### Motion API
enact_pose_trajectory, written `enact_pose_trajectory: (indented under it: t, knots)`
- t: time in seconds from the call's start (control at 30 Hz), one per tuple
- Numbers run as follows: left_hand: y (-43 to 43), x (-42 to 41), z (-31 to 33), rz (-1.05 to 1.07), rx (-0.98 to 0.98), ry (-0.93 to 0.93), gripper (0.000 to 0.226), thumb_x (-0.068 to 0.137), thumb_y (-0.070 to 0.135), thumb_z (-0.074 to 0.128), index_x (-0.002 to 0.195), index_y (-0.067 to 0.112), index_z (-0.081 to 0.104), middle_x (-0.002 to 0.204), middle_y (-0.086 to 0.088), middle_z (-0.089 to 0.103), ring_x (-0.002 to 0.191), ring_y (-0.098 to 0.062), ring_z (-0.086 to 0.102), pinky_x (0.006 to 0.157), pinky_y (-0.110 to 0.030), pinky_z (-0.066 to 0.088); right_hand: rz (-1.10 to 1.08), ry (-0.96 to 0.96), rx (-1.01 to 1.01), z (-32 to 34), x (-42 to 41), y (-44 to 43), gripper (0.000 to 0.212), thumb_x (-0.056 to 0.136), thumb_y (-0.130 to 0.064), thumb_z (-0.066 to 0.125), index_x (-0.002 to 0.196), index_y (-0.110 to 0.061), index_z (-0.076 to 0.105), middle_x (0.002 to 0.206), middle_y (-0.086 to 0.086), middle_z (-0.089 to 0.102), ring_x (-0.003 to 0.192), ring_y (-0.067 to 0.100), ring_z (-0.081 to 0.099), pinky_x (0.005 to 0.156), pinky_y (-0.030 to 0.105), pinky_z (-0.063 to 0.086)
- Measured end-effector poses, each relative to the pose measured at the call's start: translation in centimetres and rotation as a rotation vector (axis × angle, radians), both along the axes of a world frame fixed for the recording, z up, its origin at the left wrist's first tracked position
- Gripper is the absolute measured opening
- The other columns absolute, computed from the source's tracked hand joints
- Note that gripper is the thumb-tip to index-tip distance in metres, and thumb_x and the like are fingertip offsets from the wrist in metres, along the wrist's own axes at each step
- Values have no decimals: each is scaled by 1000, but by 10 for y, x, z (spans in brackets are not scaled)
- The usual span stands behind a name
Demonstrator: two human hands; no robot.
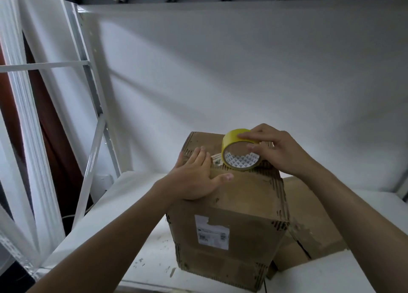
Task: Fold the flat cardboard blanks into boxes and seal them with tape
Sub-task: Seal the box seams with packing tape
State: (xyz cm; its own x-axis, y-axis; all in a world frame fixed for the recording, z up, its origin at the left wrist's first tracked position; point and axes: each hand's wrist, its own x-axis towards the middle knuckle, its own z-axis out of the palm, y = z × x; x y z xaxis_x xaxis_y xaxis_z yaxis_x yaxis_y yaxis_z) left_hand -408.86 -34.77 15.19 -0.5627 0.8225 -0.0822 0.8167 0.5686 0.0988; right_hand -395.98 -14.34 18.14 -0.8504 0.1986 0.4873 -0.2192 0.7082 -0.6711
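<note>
A brown cardboard box (231,204) stands on a white tabletop (110,237), a yellow tape roll (231,138) atop it at twelve o'clock. A flat cardboard blank (309,215) lies at three o'clock.

Only one camera was used, worn on the person's head. It looked forward and down across the white bench (309,277) from its near edge toward the back wall (242,72). It sat close, so both arms filled the bottom. The wide lens seemed to bend the rack post (99,107) by the left edge.
</note>
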Motion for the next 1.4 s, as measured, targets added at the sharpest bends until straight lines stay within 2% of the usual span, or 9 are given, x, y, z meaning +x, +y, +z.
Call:
enact_pose_trajectory:
  t: [0.17,0.4,0.5,0.63,0.9,1.0,1.07,1.27,1.4]
  knots:
    - [-1,1,-9,0,23,76,116,78,90,5,161,9,-2,169,-8,-13,155,-18,-15,126,-47,-4,41,-78,148,5,0,8,34,100,-18,61,119,-44,69,107,-6,54,92,5,55,74,12,41]
    - [0,7,-14,-40,19,98,115,68,93,-4,162,26,-2,168,-11,-16,154,-26,-18,125,-52,-5,52,11,129,-18,-4,13,33,101,-33,54,126,-53,61,114,-10,52,104,18,56,77,30,47]
    - [-1,6,-11,-49,10,55,107,69,93,-2,160,37,1,168,-9,-18,153,-27,-21,124,-53,-8,84,9,134,-23,-7,13,43,101,-22,61,137,-45,57,122,-7,52,108,21,57,78,44,52]
    - [-10,2,-12,-12,12,6,100,73,90,2,159,40,0,167,-6,-19,153,-24,-22,124,-50,-9,78,36,122,-32,-7,12,58,97,-10,66,145,-40,51,119,-2,52,108,19,59,85,38,51]
    - [-12,3,-13,-4,21,14,87,82,83,5,159,43,-2,168,-6,-18,154,-23,-20,125,-48,-9,-98,-22,327,-2,4,11,58,86,-16,53,121,-61,59,100,-9,50,92,17,54,68,44,49]
    - [-18,-5,-14,0,34,3,74,92,75,9,159,46,-3,169,-5,-15,154,-21,-19,125,-45,-9,-145,-34,297,11,24,32,56,84,-14,56,114,-60,65,97,-11,56,89,9,54,64,28,46]
    - [-16,-1,-15,-9,27,19,77,90,77,8,159,45,-3,169,-4,-15,154,-22,-19,125,-47,-8,-101,-20,253,9,33,36,59,86,1,60,115,-50,68,99,-6,58,92,9,55,63,19,45]
    - [-1,27,-4,30,-4,127,95,82,87,7,161,34,7,170,4,-5,155,-38,-2,122,-60,-2,-56,78,40,-30,50,46,65,94,5,59,135,-47,59,109,-8,58,104,22,62,72,37,55]
    - [15,46,0,-32,63,145,102,88,82,24,162,13,10,170,-2,4,156,-24,8,125,-45,10,-55,88,-11,-43,56,48,67,96,2,59,141,-47,52,114,-8,56,108,26,62,79,50,57]
